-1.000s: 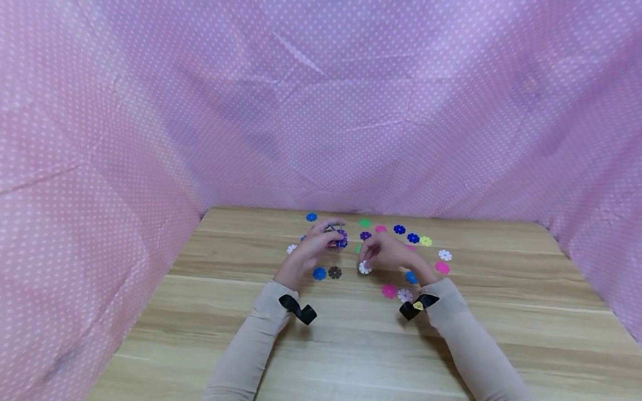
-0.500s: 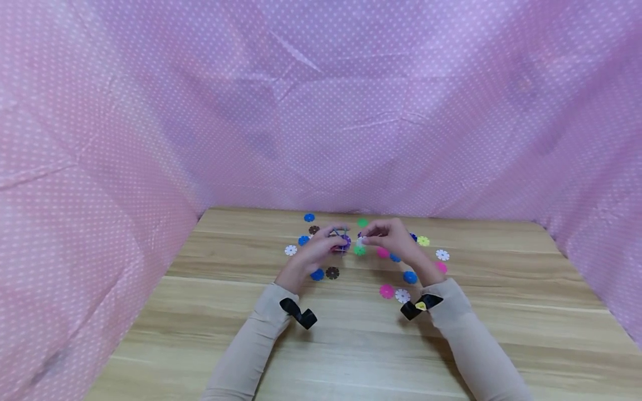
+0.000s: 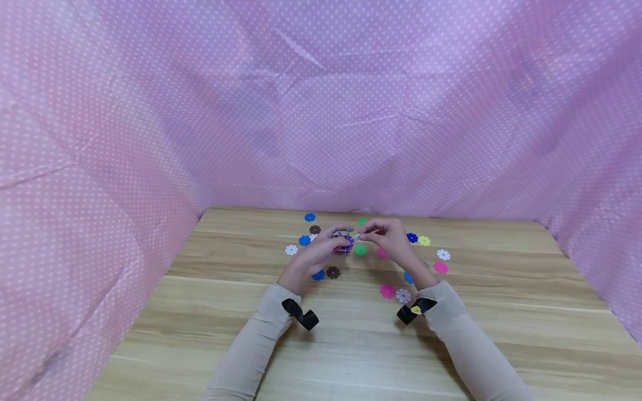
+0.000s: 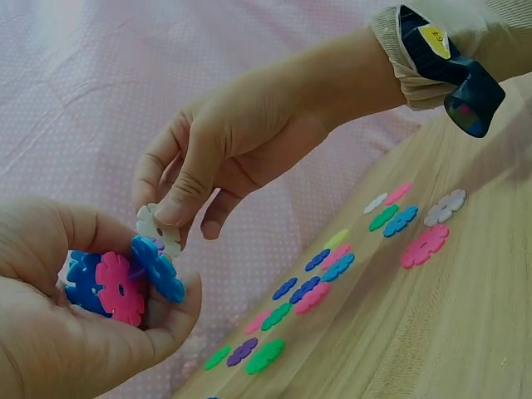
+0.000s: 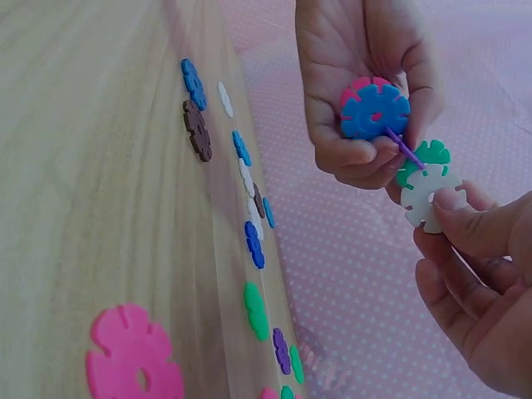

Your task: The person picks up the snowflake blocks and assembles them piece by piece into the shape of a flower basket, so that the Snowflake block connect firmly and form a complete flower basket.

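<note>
In the head view my left hand grips a small cluster of joined notched plastic discs above the table. The left wrist view shows its pink disc and a blue disc between thumb and fingers. A purple disc, seen edge-on, and a green disc stick out of the cluster in the right wrist view. My right hand pinches a white disc between thumb and fingers. Its edge meets the purple disc in that view and it overlaps the green one. The fingers hide part of the cluster.
Loose discs lie scattered over the wooden table, among them a brown disc, a pink disc, a green disc and a yellow disc. A pink dotted cloth hangs around the back and sides.
My right hand has come up from near the tabletop with the white disc, moving away from me to the cluster. The left hand has shifted slightly right, still holding the cluster.
</note>
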